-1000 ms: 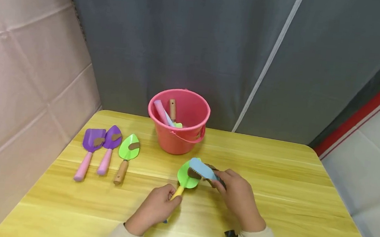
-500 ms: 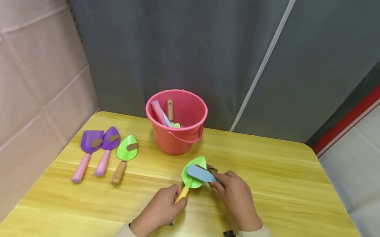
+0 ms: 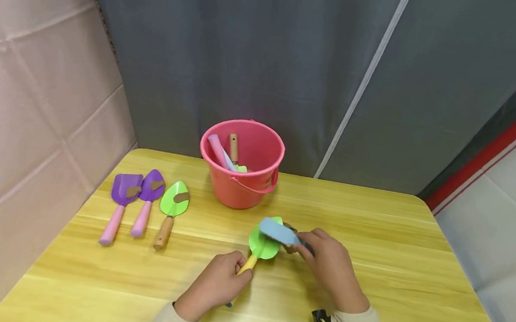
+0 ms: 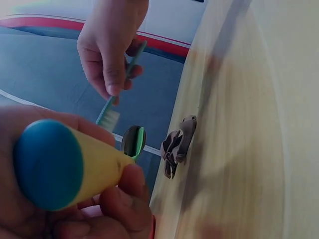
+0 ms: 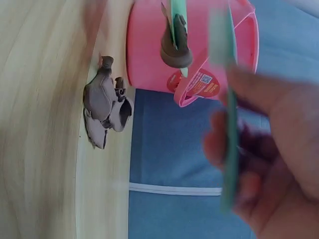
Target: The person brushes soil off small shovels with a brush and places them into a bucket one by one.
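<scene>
My left hand (image 3: 217, 285) grips the yellow handle of a small trowel (image 3: 258, 249) with a green blade; its blue end cap (image 4: 49, 164) faces the left wrist camera. Brown clay (image 5: 176, 50) clings to the blade, mostly hidden by the brush in the head view. My right hand (image 3: 332, 262) holds a light blue brush (image 3: 277, 231) by its handle, head over the trowel blade. In the right wrist view the brush is blurred, its pale bristles (image 5: 219, 40) facing the clay. On the table below lies a heap of thin brown clay pieces (image 5: 107, 104).
A pink bucket (image 3: 243, 193) holding several tools stands at the back of the wooden table (image 3: 413, 277). At the left lie two purple trowels (image 3: 125, 188) and a green trowel (image 3: 173, 199), each with a brown patch. A grey curtain (image 3: 267, 54) hangs behind.
The brush moved down onto the blade, then back up and slightly right. The left hand and trowel shifted a little right from a second ago. Both hands keep their holds.
</scene>
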Motion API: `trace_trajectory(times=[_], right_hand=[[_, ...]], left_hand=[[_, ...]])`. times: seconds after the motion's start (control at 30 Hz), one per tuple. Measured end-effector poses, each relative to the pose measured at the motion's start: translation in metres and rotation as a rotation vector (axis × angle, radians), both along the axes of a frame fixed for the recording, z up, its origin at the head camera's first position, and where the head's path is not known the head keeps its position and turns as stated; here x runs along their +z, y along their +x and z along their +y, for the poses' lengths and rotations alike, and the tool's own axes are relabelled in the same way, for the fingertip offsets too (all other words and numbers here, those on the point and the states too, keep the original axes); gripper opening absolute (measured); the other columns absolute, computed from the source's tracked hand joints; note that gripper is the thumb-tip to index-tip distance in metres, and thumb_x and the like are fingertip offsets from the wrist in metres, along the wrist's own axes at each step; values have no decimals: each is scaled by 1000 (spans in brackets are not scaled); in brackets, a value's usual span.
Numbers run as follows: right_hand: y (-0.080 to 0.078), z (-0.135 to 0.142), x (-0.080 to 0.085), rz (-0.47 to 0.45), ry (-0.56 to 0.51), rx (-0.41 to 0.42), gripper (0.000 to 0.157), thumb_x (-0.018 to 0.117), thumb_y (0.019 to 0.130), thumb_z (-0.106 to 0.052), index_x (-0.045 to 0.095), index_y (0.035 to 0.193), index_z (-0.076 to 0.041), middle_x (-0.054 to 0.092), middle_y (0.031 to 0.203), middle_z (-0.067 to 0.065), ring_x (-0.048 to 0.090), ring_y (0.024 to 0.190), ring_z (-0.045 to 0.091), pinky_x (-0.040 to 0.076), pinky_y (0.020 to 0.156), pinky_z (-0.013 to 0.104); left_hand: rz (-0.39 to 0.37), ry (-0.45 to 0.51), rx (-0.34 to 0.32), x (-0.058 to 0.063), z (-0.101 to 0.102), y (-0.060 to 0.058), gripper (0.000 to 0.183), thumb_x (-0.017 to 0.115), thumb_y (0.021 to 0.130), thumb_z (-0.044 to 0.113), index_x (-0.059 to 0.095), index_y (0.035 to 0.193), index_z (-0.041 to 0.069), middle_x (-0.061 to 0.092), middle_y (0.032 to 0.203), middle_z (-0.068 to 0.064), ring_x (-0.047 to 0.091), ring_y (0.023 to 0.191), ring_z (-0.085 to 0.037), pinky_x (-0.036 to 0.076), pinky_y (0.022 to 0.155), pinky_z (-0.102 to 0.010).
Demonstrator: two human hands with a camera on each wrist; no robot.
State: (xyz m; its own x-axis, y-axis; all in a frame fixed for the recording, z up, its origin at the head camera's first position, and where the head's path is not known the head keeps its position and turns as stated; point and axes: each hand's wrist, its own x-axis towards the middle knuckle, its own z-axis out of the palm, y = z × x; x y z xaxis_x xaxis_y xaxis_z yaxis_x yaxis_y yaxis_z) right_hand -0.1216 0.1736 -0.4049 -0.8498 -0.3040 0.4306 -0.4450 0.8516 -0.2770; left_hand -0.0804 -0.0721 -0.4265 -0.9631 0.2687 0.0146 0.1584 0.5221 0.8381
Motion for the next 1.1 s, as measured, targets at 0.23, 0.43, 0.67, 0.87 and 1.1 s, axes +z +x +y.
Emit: trace_trajectory(times=[0.23, 0.43, 0.67, 0.87, 1.1], right_hand=[[-2, -4, -5, -29, 22, -29, 21, 81, 83, -20, 76, 101, -11, 60, 80, -3, 50, 59, 10, 43, 52, 29], [-4, 1, -3, 85, -29, -174, 21, 81, 83, -16, 75, 100, -4, 65, 82, 8, 54, 55, 17, 44, 46, 35], [-1, 1, 2, -28, 34, 44, 21, 83, 81, -18, 76, 100, -12, 61, 83, -5, 48, 61, 6, 43, 54, 25], [-1, -6, -2, -18, 10, -46, 19, 82, 83, -19, 76, 98, -11, 61, 79, -1, 48, 58, 10, 42, 51, 29], [-1, -1, -2, 66, -43, -179, 20, 80, 85, -18, 75, 100, -5, 65, 82, 7, 50, 55, 15, 42, 47, 33]], left_hand=[[-30, 6, -50, 4, -3, 1, 11, 65, 88, 14, 58, 81, 11, 44, 56, 9, 43, 45, -4, 37, 41, -22], [-48, 12, -64, 2, -4, 3, 7, 65, 88, 15, 61, 84, 11, 51, 59, 8, 45, 44, -4, 39, 40, -22], [2, -4, -30, 0, -9, -3, 9, 65, 88, 13, 60, 81, 11, 46, 57, 10, 43, 44, -3, 37, 40, -21], [-8, -2, -63, 2, -9, -2, 10, 65, 88, 14, 59, 81, 13, 47, 59, 9, 43, 46, -3, 37, 42, -21], [-44, 17, -83, 0, -9, 0, 7, 64, 89, 14, 62, 84, 10, 51, 58, 8, 45, 43, -4, 39, 39, -21]])
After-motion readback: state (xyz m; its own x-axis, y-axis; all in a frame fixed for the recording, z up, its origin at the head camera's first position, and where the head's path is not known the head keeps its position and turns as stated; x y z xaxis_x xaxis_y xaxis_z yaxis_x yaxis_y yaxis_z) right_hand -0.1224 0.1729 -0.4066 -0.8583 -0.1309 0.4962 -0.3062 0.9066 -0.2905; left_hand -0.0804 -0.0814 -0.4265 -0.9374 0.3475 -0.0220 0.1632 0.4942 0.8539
